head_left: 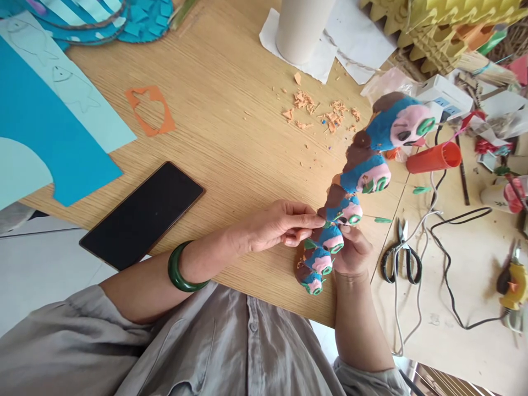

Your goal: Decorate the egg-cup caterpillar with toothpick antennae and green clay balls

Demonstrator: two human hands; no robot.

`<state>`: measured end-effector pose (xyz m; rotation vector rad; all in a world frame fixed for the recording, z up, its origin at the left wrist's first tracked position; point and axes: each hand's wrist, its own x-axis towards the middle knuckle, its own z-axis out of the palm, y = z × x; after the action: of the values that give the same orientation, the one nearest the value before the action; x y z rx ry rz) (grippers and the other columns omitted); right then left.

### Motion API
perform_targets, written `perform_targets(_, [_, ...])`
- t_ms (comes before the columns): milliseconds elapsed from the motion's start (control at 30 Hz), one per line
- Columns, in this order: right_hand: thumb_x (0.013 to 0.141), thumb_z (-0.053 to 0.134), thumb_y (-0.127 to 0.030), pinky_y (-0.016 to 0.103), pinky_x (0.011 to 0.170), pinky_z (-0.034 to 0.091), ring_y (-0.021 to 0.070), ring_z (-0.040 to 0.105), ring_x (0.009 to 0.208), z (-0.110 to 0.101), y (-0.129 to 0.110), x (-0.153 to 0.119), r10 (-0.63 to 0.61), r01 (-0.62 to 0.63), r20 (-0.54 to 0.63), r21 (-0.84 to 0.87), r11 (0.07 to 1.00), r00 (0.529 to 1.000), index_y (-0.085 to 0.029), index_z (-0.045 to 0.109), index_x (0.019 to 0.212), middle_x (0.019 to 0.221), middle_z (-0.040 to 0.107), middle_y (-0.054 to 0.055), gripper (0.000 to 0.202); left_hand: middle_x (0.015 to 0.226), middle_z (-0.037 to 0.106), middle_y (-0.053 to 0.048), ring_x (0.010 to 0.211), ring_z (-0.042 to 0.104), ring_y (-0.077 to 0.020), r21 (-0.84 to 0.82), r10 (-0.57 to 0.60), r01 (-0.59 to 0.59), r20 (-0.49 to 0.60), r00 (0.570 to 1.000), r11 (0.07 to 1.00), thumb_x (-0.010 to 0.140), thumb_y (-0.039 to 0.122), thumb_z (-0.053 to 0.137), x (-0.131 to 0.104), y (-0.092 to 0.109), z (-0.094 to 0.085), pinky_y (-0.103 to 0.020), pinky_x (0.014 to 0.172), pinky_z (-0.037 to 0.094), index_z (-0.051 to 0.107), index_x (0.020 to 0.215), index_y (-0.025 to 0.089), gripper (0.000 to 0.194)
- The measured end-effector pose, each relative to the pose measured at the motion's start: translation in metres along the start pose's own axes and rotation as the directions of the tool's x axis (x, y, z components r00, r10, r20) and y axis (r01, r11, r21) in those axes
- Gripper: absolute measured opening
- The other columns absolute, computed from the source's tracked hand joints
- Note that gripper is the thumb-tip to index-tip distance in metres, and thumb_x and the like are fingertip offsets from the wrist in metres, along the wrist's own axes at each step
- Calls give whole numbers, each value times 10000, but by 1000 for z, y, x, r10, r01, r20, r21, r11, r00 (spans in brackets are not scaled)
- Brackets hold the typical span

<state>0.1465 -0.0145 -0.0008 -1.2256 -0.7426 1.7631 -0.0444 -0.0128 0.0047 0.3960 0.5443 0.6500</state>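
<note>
A curved strip of several bumps (350, 179), which looks like an egg-carton row coated in blue, pink and brown clay with green rings, is held up over the table edge. My right hand (352, 250) grips it from the right side, fingers partly hidden behind it. My left hand (284, 224), below a dark green bangle (177, 269), is closed in a pinch at the strip's brown left edge. A bit of green shows by those fingertips, but what they pinch is hidden. Small green clay leaves (383, 220) lie to the right.
A black phone (142, 214) and an orange paper cut-out frame (150, 110) lie left. Orange crumbs (305, 102) are scattered ahead, near a white cylinder (303, 30). Scissors (402, 256), cables (443, 247), a red cup (433, 158) and a yellow glue gun (513, 283) occupy the right.
</note>
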Motion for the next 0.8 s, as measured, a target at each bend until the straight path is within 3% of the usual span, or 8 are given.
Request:
perform_targets(267, [622,820,-364,321,578,537,178,636,608,3,1,-5,-31,31,22,-34,999,999,-248,745,767,722,727,2,200,562,440,50,492,357,-25,-30,-13,13,23,1000,999,722,332,849,1,2,-3,-137,448,294,556,631,133,366])
perform_targets(400, [634,823,-397,300,532,497,149,565,540,7,-2,-5,-28,28,6,-31,999,1000,-247,733,711,665,687,-8,191,576,377,80,503,290,-22,-65,-83,82,-11,996,995,723,287,844,-1,5,1,-121,447,279,605,724,134,283])
perform_targets(500, [644,850,-422,292,503,462,133,507,495,11,-5,-8,-44,46,36,-53,998,998,-253,738,711,639,660,-12,214,594,375,83,516,299,-21,-54,-73,73,-11,997,996,721,255,849,-2,5,0,-119,454,280,609,733,134,269])
perform_targets(633, [671,874,-430,275,511,477,127,539,512,12,-7,-12,-65,69,67,-66,995,996,-266,775,786,680,680,-13,223,635,454,65,532,346,-21,-12,-37,37,-1,999,999,731,243,842,1,1,-2,-127,463,287,663,788,139,215])
perform_targets(800, [756,820,-413,303,637,537,162,625,636,7,-1,-15,-56,72,114,-136,988,992,-271,779,962,803,737,6,254,626,448,61,528,360,-35,-46,-49,46,-72,996,998,649,257,857,5,-1,0,-157,453,265,633,752,145,271])
